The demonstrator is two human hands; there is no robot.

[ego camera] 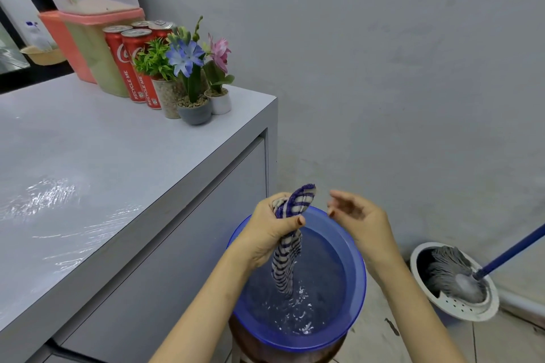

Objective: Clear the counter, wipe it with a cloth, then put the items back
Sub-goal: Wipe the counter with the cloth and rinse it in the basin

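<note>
Counter [88,156] looks wiped; your left hand [272,228] squeezes the cloth [290,259], right hand [358,215] hangs loose, cans [131,68] not back yet.

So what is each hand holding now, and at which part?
The left hand grips the striped cloth near its upper end; the right hand holds nothing.

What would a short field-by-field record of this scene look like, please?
left hand: grips the striped cloth above the blue basin
right hand: open beside the cloth, holding nothing
basin: holds water, rippled below the cloth
counter: wet streaks on the near side; red cans and potted plants at the far corner
floor: mop head in a white bucket
</note>
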